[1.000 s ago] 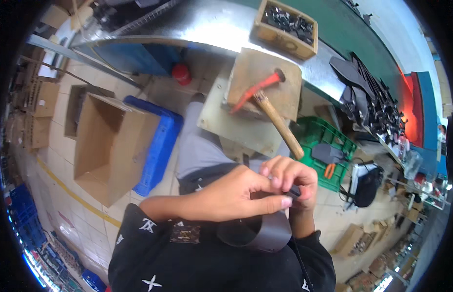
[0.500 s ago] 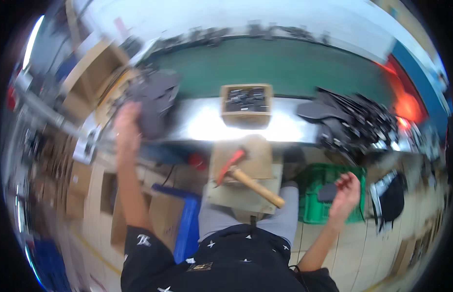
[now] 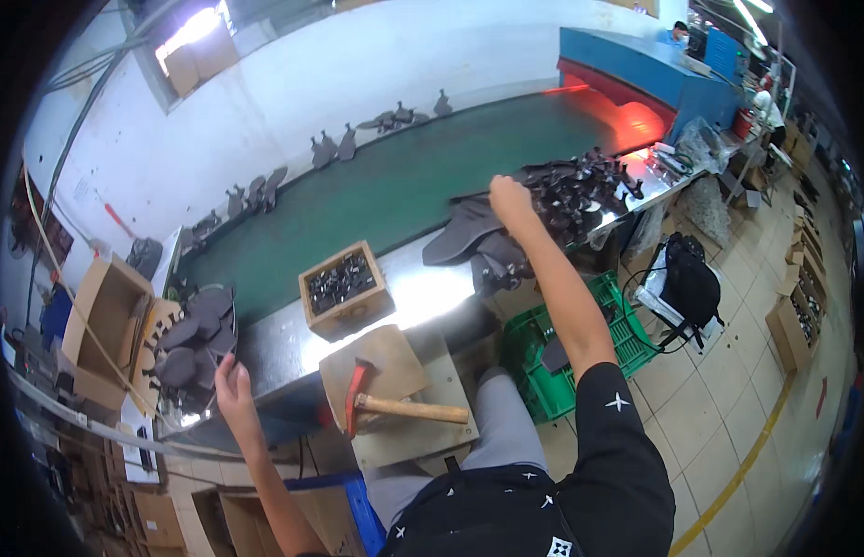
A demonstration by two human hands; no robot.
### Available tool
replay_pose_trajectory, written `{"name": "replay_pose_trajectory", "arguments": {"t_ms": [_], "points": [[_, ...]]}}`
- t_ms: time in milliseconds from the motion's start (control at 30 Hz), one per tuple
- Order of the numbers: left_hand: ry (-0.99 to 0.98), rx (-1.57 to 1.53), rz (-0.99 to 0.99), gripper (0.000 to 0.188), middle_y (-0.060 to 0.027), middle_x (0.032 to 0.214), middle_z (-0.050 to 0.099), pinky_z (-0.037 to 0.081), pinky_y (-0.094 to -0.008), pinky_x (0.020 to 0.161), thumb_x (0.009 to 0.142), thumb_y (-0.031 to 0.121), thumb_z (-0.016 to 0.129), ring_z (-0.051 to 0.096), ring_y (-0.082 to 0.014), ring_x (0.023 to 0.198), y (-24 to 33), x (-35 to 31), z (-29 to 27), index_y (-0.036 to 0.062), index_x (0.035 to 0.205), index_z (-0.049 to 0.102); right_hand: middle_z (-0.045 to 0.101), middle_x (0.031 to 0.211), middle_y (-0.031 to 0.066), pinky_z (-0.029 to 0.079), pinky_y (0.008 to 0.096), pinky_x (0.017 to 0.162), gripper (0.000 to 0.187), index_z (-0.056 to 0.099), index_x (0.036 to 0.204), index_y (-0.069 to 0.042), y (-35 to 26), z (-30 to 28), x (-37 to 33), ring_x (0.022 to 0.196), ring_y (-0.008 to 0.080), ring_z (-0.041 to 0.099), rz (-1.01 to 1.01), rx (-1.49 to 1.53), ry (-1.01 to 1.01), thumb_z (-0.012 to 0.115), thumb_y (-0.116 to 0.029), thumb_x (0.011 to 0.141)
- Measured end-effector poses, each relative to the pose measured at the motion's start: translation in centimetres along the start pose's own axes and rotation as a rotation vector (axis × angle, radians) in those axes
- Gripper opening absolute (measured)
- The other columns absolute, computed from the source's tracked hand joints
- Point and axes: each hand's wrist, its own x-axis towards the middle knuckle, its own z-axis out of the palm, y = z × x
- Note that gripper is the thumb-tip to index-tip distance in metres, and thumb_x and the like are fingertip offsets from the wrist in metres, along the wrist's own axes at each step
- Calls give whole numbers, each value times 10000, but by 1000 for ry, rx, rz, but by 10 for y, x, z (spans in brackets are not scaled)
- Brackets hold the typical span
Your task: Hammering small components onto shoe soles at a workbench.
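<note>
Grey piece [image 3: 462, 234], broad end near-left, long axis slanting far-right beside right hand [image 3: 509, 200]; left hand [image 3: 234, 390] well apart; grips unclear.

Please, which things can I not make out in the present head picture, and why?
All in the head view:
Right hand: its back hides the fingertips, so whether it holds one of the dark grey pieces is unclear.
Green crate: partly hidden by the right forearm.
Small parts in the wooden box: too small to identify.
Lower cardboard box: cut off by the bottom edge.

Left pile [image 3: 198, 342], middle box [image 3: 353, 316], right pile [image 3: 571, 190]
</note>
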Motion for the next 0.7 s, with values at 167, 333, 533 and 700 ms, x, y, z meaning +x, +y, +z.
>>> {"name": "replay_pose_trajectory", "arguments": {"t_ms": [167,333,533,700], "points": [[-30,114,76,309,-128,1375,506,398,-369,1052,981,106,548,508,-255,1252,-4,-15,-24,-10,1268,542,707,1010,210,586,446,769,157,712,945,-29,0,2,3,926,352,710,-97,-233,-282,589,-66,856],[90,468,325,310,-171,1368,506,346,-386,1093,942,80,564,490,-304,1270,28,-20,-11,-16,1237,562,645,969,137,601,350,666,62,596,934,-31,-44,-43,-3,845,286,707,-305,-55,324,581,-56,879],[-110,392,612,776,-189,1401,467,293,-401,1135,799,171,764,422,-317,1334,110,-29,68,-4,1437,358,551,840,67,553,277,553,122,532,898,-71,-214,-169,-104,709,181,635,-1269,167,623,603,-94,802],[-436,-410,61,616,-121,1151,623,457,-279,926,873,58,704,611,-170,1033,83,-57,51,-9,1396,385,569,1178,144,517,362,873,554,516,1325,-69,-224,-203,-204,1022,266,603,-1313,695,335,670,-283,838]]}}
